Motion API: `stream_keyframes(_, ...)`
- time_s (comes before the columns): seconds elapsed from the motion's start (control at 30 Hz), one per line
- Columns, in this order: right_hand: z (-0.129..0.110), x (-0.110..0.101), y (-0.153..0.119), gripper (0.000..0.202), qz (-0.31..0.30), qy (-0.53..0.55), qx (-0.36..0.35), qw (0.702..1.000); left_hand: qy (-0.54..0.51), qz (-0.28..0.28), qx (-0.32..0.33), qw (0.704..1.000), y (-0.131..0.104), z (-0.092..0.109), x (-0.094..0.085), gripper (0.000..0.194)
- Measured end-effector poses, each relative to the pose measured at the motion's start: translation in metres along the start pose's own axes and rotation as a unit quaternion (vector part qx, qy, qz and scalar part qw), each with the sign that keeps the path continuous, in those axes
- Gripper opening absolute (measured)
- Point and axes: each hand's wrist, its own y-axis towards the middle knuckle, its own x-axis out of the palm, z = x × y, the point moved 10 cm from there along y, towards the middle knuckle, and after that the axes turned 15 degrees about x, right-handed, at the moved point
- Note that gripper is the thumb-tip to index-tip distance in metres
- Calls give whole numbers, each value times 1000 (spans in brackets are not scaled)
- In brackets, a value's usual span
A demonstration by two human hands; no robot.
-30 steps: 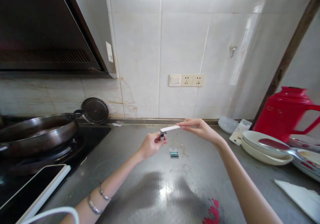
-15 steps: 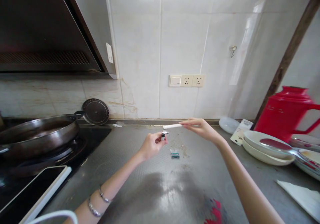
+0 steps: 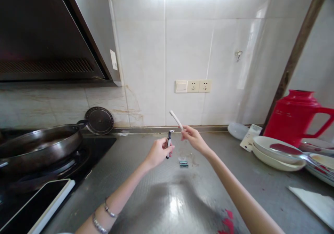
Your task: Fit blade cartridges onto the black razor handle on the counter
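Observation:
My left hand [image 3: 159, 153] is closed round a small black and white handle [image 3: 168, 147] with a metallic tip, held upright above the counter. To its right, my right hand [image 3: 192, 138] pinches the lower end of a slim white stick [image 3: 176, 119], which tilts up and to the left. The two held items are apart. Beneath them, a small green and silver piece [image 3: 183, 164] lies on the grey metal counter [image 3: 141, 199].
A pan [image 3: 41, 143] sits on the stove at left, with a phone [image 3: 39, 206] in front. At right stand a red jug [image 3: 292, 117], stacked dishes [image 3: 279, 161], a white card [image 3: 250, 137] and a white sheet [image 3: 313, 202].
The white stick has swung from nearly level to steeply tilted, and my right hand has moved left and slightly lower. The black and white handle now shows more of its length, standing upright.

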Motion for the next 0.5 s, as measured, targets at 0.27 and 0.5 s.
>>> stream_keyframes(0.27,30,40,-27,35,-66,195,154,966,46,107,-14,993,-5,-16,-27,23)
stream_keyframes(0.5,58,51,-62,34,-19,292,233,928,116,176,-12,977,-22,-27,-40,26)
